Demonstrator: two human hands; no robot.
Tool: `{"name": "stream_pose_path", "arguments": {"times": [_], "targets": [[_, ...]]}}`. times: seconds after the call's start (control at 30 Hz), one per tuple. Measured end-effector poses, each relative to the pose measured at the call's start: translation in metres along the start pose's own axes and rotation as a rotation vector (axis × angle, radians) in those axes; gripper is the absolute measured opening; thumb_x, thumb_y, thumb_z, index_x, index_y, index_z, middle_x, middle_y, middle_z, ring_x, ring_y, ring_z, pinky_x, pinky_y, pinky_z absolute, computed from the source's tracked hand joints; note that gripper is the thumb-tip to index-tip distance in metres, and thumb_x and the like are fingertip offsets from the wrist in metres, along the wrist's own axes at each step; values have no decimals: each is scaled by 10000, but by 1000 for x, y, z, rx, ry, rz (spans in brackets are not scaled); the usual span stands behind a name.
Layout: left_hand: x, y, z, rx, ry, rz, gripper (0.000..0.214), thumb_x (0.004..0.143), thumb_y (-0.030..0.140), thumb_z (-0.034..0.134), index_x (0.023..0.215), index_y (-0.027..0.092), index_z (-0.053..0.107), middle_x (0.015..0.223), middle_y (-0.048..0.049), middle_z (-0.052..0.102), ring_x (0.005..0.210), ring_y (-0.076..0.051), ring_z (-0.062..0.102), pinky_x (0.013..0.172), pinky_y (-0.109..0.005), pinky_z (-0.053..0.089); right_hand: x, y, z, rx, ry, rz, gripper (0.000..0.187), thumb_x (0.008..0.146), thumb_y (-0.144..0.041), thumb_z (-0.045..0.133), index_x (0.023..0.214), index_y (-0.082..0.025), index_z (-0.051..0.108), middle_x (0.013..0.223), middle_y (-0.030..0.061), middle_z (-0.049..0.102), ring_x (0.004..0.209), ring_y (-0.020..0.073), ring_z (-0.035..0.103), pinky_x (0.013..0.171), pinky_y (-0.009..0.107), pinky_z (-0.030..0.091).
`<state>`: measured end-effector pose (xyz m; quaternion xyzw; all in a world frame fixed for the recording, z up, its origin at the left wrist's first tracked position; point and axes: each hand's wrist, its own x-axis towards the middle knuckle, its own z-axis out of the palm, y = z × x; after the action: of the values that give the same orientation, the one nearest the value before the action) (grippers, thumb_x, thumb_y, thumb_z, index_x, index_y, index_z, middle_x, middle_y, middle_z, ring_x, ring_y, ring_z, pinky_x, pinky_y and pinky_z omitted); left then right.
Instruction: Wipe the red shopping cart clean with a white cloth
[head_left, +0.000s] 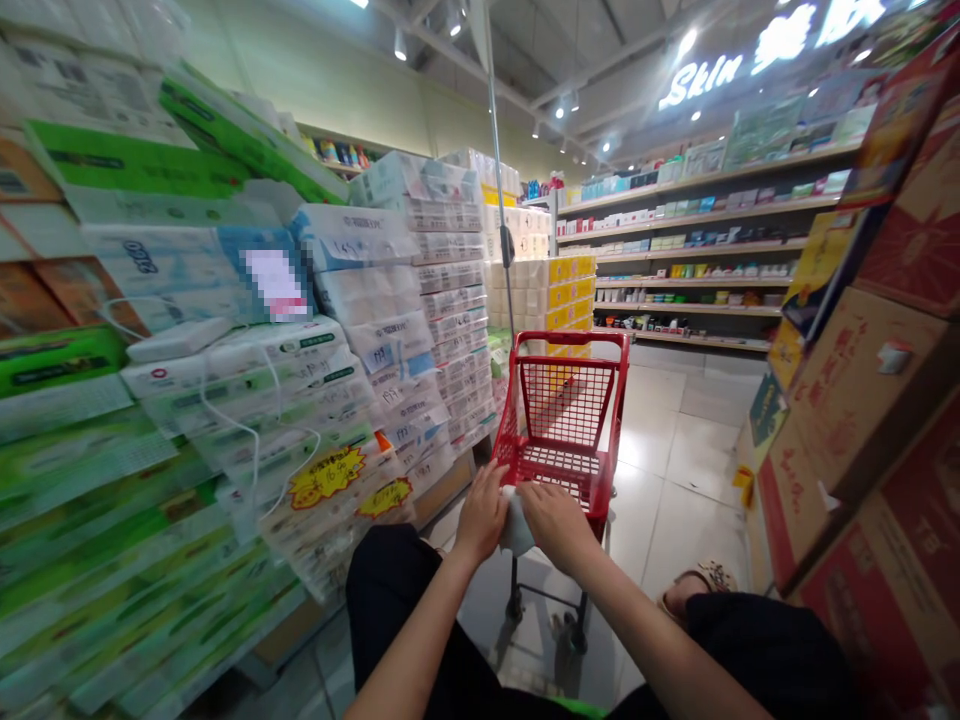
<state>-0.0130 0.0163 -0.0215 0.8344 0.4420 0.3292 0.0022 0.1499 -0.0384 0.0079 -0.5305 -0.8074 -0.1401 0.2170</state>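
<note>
A red shopping cart [564, 405] stands in the aisle right in front of me, its mesh basket holding nothing I can see. Both of my hands rest at its near handle. My left hand [482, 512] and my right hand [551, 518] are closed around a white cloth-like object [517, 525] held between them against the handle. A thin metal pole [501, 190] rises from the cart's far left corner. My dark-clothed knees show below my arms.
Tall stacks of packaged tissue and paper rolls [225, 350] with yellow price tags [327, 476] line the left. Brown and red cartons [862, 420] crowd the right. Stocked shelves [697, 260] stand at the back across a pale tiled floor [686, 440].
</note>
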Motion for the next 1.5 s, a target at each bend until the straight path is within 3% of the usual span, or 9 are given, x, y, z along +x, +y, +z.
{"name": "stream_pose_path", "arguments": {"times": [0.17,0.3,0.53,0.7,0.87,1.07,1.23,1.3,1.5], "targets": [[-5,-1,2,35,-8,37,523,883,130,329,1400,201,364,1438,-35,440,1395,-166,294,1185,-459,214,-2,-10,24,-109,3,23,394,921,-176,445,1315,-199,447,1018,92,652,864,194,595,745,323,415],[-7,5,-3,107,-12,84,481,919,164,333,1393,224,383,1414,-13,470,1390,-156,299,1190,-450,200,-25,7,16,-87,44,-15,452,912,-167,468,1355,-244,418,1019,61,644,868,193,580,762,341,395],[-11,7,-8,147,-2,88,342,960,208,332,1220,228,554,1222,-13,600,1401,-175,273,1191,-464,175,-74,62,-16,-6,71,-76,356,939,-201,435,1285,-254,501,1149,44,633,1091,205,534,1063,430,262],[-2,26,-7,143,20,47,310,969,261,352,1122,215,617,1149,-33,640,1363,-207,341,1183,-469,170,-70,44,-1,-12,168,56,307,946,-288,439,1223,-223,553,1173,69,627,1147,235,512,1100,469,238],[4,63,10,33,-40,82,369,977,293,339,1294,244,522,1181,-24,642,1171,-200,524,1110,-455,274,-62,19,18,-28,214,17,362,937,-225,431,1285,-182,519,1201,101,613,1170,243,504,1062,441,314],[-2,56,7,-27,-42,91,462,978,275,297,1430,199,352,1209,-62,622,1023,-199,571,955,-379,379,-69,60,0,42,113,-84,360,953,-332,428,1291,-248,521,1293,52,573,1250,211,461,1109,441,289],[1,49,6,-3,-88,124,386,985,255,259,1001,186,638,923,-53,663,864,-181,574,817,-322,379,-50,109,-10,121,38,-35,347,981,-362,335,1243,-284,549,1375,4,507,1359,181,337,1151,453,227],[3,51,9,18,-107,136,408,983,256,266,786,178,613,792,-44,631,788,-172,556,771,-310,363,-36,128,-6,152,35,30,364,990,-365,294,1231,-295,558,1356,1,525,1355,178,346,1133,455,261],[6,59,12,49,-65,124,317,949,294,374,720,184,563,759,-35,600,768,-175,522,772,-323,333,-14,141,9,273,76,113,376,982,-367,282,1127,-247,607,1282,34,577,1343,190,358,1096,438,325]]}}
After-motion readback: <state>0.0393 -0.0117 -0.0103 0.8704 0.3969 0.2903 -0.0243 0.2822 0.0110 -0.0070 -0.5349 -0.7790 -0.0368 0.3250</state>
